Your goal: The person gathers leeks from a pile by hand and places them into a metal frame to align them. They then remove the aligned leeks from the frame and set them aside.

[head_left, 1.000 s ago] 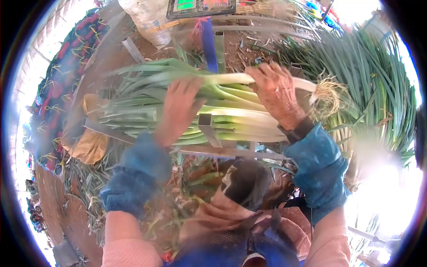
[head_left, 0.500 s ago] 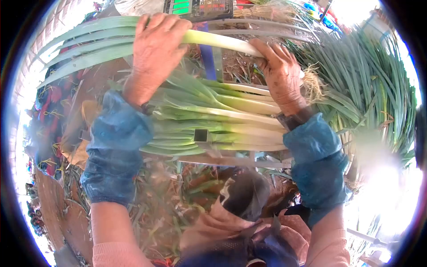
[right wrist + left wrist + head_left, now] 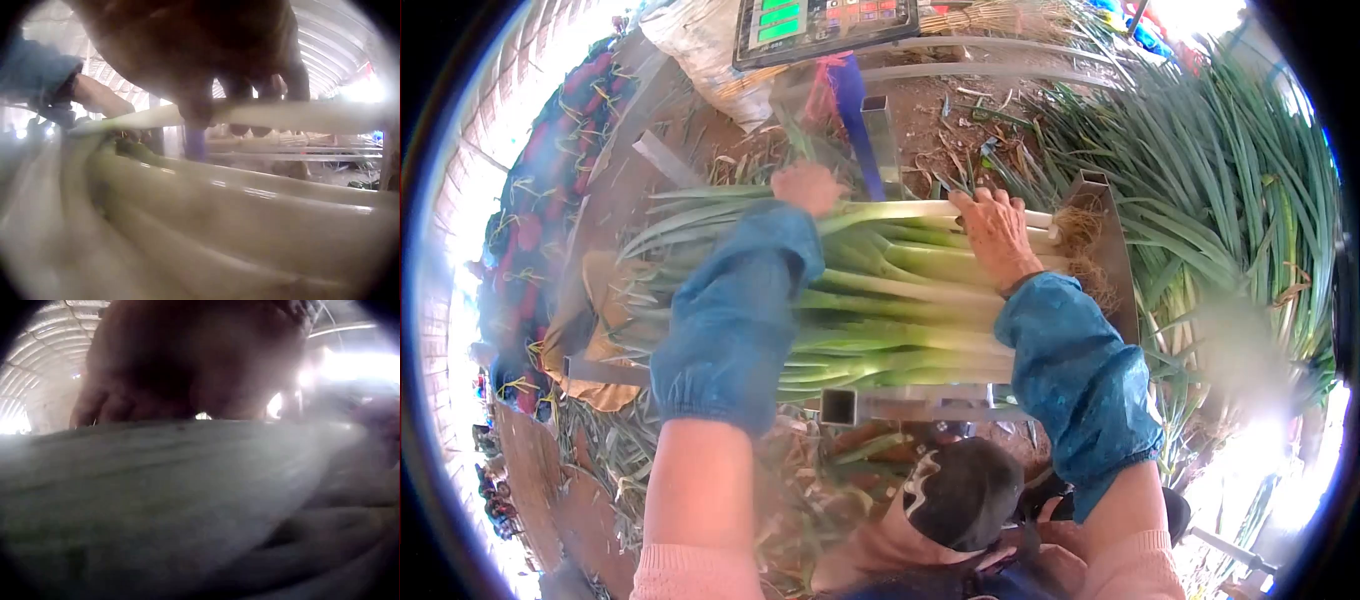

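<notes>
A leek lies lengthwise along the far side of a layer of leeks; its roots are to the right, its leaves to the left. My right hand grips its white shank, and the right wrist view shows thumb and fingers wrapped round the stalk just above the other shanks. Farther left, my left hand, blurred in the head view, holds the same leek where it turns green. In the left wrist view, its fingers reach down behind a pale, blurred stalk. Root tufts crowd against a metal end plate.
Square metal posts stand along the rack's near and far sides. Beyond it are a blue strap, a digital scale and a white sack. A large heap of leeks fills the right. Leaf scraps litter the ground.
Both hands first lifted the leek up and away from the layer, the left hand sliding leftward along the leaves. Now the leek is back down at the layer's far side, and the view has shifted.
</notes>
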Available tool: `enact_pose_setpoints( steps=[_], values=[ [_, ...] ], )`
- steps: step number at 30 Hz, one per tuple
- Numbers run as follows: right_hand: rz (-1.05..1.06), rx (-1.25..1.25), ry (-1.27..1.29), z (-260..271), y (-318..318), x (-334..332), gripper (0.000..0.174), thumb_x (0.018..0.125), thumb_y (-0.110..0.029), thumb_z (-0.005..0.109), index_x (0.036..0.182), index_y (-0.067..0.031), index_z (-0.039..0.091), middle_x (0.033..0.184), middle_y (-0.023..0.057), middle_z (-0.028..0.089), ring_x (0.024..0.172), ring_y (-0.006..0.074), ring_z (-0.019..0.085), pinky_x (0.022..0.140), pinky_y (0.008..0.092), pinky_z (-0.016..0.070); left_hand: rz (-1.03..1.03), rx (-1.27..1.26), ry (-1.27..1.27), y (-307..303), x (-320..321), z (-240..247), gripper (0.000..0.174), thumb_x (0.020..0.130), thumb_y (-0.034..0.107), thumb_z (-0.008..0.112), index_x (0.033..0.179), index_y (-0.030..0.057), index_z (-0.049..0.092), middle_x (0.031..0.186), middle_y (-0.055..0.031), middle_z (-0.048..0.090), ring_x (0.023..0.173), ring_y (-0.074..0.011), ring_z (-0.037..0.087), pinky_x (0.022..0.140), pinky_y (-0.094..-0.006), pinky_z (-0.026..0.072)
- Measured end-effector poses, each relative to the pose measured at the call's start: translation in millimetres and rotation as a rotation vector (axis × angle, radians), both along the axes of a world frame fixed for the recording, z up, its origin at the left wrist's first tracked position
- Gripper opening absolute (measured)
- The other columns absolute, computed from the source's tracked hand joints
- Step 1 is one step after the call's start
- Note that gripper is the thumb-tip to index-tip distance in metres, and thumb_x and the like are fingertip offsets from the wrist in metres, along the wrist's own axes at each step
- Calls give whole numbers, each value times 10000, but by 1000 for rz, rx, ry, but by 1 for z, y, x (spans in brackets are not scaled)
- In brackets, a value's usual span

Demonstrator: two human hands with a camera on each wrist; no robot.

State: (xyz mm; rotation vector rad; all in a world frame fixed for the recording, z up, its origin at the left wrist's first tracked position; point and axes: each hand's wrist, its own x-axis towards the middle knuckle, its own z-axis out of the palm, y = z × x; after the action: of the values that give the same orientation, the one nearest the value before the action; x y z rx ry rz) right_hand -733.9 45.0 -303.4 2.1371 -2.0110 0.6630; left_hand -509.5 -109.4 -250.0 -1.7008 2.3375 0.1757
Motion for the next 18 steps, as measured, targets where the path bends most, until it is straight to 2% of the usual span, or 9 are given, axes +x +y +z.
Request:
enact_pose_setpoints(
  steps=[2, 3, 6, 9, 12, 14, 16, 18],
  values=[
    [-18, -3, 30, -10, 1, 1, 305, 826, -83, 471, 1110, -152, 557, 936, 112, 554, 941, 308, 521, 804, 447, 387, -22, 128, -143, -14, -7, -3, 634, 805, 592, 522, 1100, 36, 600, 1176, -150, 574, 1092, -371, 520, 944, -575, 334],
    [-41, 128, -26, -7, 4, 5, 309, 832, -86, 468, 1126, -144, 542, 975, 125, 542, 968, 318, 514, 807, 465, 395, -88, 82, -82, -21, -3, -19, 609, 806, 604, 521, 1040, 52, 625, 1160, -156, 584, 1089, -386, 521, 920, -640, 318],
    [-23, 289, -90, -14, 5, 6, 342, 858, -112, 440, 1196, -146, 483, 1155, 147, 446, 1144, 389, 413, 926, 569, 325, 16, 45, -4, -30, -5, -35, 491, 827, 503, 537, 1002, 56, 637, 1096, -166, 613, 1047, -379, 550, 938, -631, 310],
    [-53, 109, -1, -22, 9, 9, 309, 838, -86, 471, 1139, -127, 527, 1015, 133, 534, 1023, 347, 495, 850, 486, 407, -49, -211, -58, -22, 1, -29, 411, 860, 477, 479, 963, 123, 661, 1022, -112, 649, 992, -292, 595, 855, -539, 355],
    [-38, 134, -57, -17, 10, 9, 310, 835, -75, 470, 1137, -117, 521, 1039, 132, 522, 1051, 354, 477, 848, 493, 410, -220, -499, -34, -37, 39, -24, 221, 841, 222, 474, 858, 84, 646, 850, -122, 644, 839, -319, 599, 772, -575, 381],
    [-41, 198, -57, -11, 10, 11, 308, 837, -72, 465, 1137, -115, 518, 1063, 135, 508, 1060, 354, 467, 851, 494, 410, -356, -608, -103, -42, 67, 0, 227, 860, 200, 446, 794, 101, 640, 770, -115, 619, 769, -319, 581, 710, -538, 371],
    [-35, 237, -42, -9, 11, 7, 312, 838, -70, 461, 1143, -113, 509, 1078, 137, 499, 1061, 355, 463, 852, 494, 410, -446, -868, 334, -74, 130, 2, 231, 873, 205, 459, 766, 98, 635, 757, -114, 616, 741, -319, 577, 715, -511, 386],
    [-20, 250, -25, -15, 10, 7, 323, 838, -71, 460, 1156, -113, 496, 1083, 138, 495, 1054, 358, 463, 850, 494, 412, -388, -960, -5, -61, 165, 64, 231, 872, 233, 495, 746, 94, 630, 742, -110, 611, 721, -319, 567, 705, -472, 414]
  ],
)
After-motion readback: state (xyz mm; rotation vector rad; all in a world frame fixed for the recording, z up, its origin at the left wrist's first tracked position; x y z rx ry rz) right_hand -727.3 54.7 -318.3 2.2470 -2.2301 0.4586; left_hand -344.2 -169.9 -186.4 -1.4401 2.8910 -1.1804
